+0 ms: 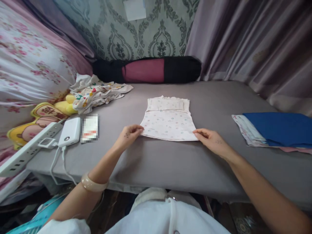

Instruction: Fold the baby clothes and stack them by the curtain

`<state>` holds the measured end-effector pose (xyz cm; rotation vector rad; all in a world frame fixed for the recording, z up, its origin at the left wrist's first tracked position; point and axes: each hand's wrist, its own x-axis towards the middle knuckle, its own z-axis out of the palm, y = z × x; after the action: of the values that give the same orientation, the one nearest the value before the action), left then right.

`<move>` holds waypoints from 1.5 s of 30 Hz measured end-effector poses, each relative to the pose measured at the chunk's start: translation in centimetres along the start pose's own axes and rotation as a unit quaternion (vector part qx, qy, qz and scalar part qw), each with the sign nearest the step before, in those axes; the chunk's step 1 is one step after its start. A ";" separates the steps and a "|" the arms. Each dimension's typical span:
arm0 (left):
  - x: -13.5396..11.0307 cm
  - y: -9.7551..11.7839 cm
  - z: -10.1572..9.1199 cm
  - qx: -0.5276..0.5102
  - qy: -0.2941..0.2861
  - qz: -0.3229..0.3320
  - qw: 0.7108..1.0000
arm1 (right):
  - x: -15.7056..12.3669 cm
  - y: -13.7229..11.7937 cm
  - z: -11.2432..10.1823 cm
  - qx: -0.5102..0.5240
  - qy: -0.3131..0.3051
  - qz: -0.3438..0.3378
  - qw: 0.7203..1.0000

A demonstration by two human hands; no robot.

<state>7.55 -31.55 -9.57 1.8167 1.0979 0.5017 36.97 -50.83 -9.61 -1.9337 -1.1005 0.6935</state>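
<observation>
A small white garment [168, 123] with a fine pastel print lies on the grey-covered surface in front of me. Its far part is folded over, making a thicker band across the top. My left hand [130, 134] pinches the near left corner between thumb and fingers. At the near right corner, my right hand [207, 136] has the same kind of pinch. The near edge is stretched between both hands and looks slightly raised. Whether it is a shirt or some other piece of clothing, I cannot tell.
Folded cloths, with a blue one [280, 129] on top, lie at the right. On the left are a crumpled printed cloth [97, 92], yellow plush toys [44, 122], a white power bank [70, 131] with cables and a power strip [29, 149]. A black-and-maroon bolster [143, 71] lies along the wall.
</observation>
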 end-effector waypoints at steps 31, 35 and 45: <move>4.0 4.7 2.7 -0.457 0.080 -0.048 0.884 | 3.4 -4.0 0.4 0.527 0.046 0.099 0.843; 6.5 4.1 3.7 -0.452 0.069 -0.042 0.888 | 5.2 -3.8 1.2 0.482 0.043 0.085 0.871; 11.6 3.9 5.0 -0.416 0.083 -0.043 0.904 | 10.3 -2.6 1.9 0.324 0.043 0.030 0.945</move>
<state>18.96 -24.92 -9.91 0.9801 0.8678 0.9179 39.21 -40.27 -9.21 -1.4140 -0.6454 0.8662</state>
